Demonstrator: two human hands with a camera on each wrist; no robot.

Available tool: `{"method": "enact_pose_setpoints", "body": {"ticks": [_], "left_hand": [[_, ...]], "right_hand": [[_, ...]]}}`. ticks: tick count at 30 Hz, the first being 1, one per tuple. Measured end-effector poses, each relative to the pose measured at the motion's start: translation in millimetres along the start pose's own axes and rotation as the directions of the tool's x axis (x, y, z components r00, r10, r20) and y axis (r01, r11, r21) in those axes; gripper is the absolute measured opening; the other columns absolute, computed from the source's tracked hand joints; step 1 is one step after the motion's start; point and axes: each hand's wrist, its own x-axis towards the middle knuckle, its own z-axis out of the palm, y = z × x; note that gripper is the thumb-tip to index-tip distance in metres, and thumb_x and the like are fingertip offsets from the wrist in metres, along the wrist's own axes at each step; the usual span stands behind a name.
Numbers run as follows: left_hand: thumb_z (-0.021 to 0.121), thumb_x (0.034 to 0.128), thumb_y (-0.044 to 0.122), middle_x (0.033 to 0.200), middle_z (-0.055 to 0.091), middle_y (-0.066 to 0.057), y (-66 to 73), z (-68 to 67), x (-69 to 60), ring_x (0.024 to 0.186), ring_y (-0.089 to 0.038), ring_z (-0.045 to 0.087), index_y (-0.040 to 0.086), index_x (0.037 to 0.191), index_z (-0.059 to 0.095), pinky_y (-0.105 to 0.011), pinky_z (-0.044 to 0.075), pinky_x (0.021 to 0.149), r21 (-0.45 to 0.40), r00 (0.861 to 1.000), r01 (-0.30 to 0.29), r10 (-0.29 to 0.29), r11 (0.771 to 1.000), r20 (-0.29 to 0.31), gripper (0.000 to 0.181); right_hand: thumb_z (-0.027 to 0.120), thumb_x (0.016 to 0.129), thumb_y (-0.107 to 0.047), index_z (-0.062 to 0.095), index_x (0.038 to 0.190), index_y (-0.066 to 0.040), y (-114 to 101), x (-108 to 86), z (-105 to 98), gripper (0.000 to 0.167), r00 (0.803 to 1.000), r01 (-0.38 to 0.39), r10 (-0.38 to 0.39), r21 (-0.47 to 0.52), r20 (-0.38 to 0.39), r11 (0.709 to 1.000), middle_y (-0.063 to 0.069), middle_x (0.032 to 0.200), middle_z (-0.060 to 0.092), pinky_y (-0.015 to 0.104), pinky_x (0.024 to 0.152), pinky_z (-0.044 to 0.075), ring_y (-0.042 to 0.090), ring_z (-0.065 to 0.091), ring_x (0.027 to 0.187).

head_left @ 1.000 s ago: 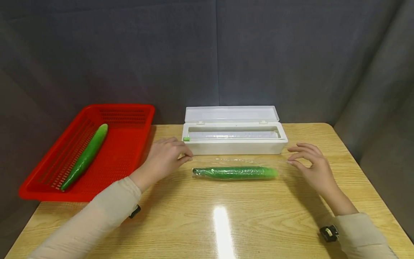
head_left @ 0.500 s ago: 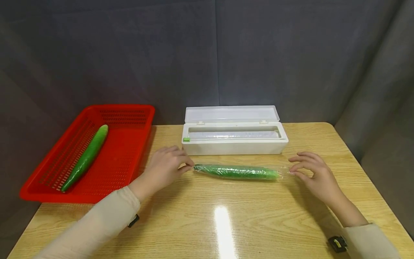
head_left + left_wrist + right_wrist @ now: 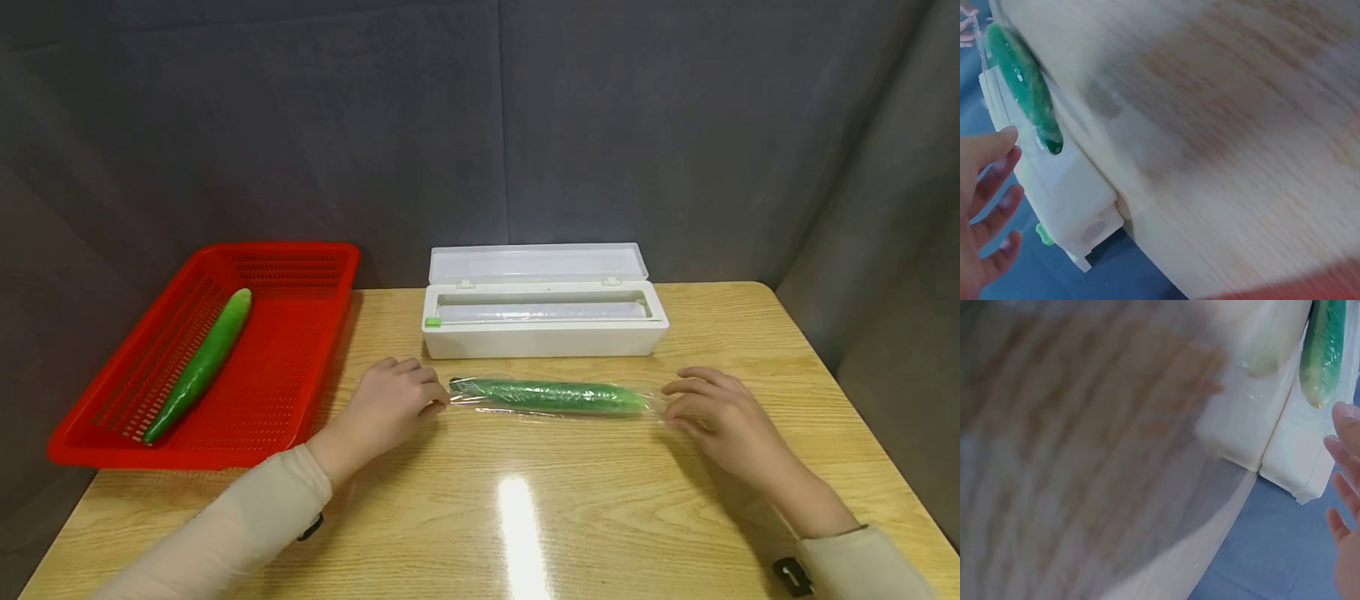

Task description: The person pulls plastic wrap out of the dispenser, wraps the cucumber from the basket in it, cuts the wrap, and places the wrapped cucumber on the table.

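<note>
Cucumber (image 3: 551, 396), one: dark end to my left, pale end to my right, level in front of the box (image 3: 543, 340), held just above the table (image 3: 420, 517); its reflection stands apart from it in the right wrist view.
Film (image 3: 655, 406), clear: wrapped around the cucumber, loose and wrinkled past both ends.
Left hand (image 3: 393, 396), mine: thumb and forefinger pinch the film at the dark end.
Right hand (image 3: 716, 421), mine: thumb and forefinger pinch the film beyond the pale end, the other fingers fanned.
Box: white, long, lid (image 3: 538, 263) tipped back, roll (image 3: 540, 312) inside, green slider (image 3: 432, 322) at its left end.
Basket (image 3: 262, 458), red, perforated: to my left; holds a second cucumber (image 3: 198, 367), lying slantwise.
Table: pale wood, glossy.
Curtain (image 3: 337, 142): dark grey, behind all.
Sleeves (image 3: 232, 521): two, light beige.
</note>
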Motion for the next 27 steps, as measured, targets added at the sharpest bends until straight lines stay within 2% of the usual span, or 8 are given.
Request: {"method": "enact_pose_setpoints", "body": {"ticks": [4,14,21,27], "left_hand": [[0.086,0.0761,0.018,0.079,0.068,0.009,1.5,7.2,-0.8,0.074,-0.014,0.060,0.025,0.082,0.077,-0.026,0.040,0.060,0.020,1.000,-0.019,0.018,1.000,0.015,0.013],[0.083,0.0781,0.020,0.076,0.067,0.007,4.2,19.2,1.5,0.068,-0.016,0.056,0.022,0.077,0.075,-0.028,0.038,0.056,0.047,0.999,-0.033,0.032,0.998,0.033,0.008],[0.081,0.0804,0.018,0.078,0.069,0.006,4.2,24.1,4.9,0.070,-0.015,0.059,0.022,0.078,0.077,-0.028,0.040,0.056,0.044,0.998,-0.001,-0.002,0.999,0.057,0.007],[0.082,0.0802,0.019,0.075,0.070,0.007,0.4,30.0,6.6,0.068,-0.015,0.058,0.024,0.079,0.078,-0.027,0.039,0.054,0.030,0.998,0.029,-0.031,0.999,0.059,0.006]], "right_hand": [[0.083,0.063,-0.002,0.071,0.082,-0.020,0,-1.2,2,0.029,0.999,0.026,-0.024,-0.028,0.046,0.999,0.007,0.104,0.071,0.049,0.098,0.036,0.036,0.056,0.112],[0.086,0.064,0.000,0.074,0.083,-0.015,1,-1.8,6,0.026,0.995,0.050,-0.043,-0.079,0.084,0.996,0.009,0.103,0.071,0.052,0.097,0.038,0.038,0.057,0.110],[0.086,0.064,0.002,0.077,0.085,-0.013,0,-1.8,10,0.027,0.991,0.063,-0.049,-0.104,0.124,0.993,0.008,0.099,0.072,0.054,0.093,0.042,0.038,0.060,0.105],[0.085,0.065,0.007,0.078,0.090,-0.009,-3,-1.4,10,0.030,0.987,0.032,-0.015,-0.106,0.159,0.994,0.009,0.099,0.072,0.055,0.091,0.045,0.037,0.061,0.104]]}}
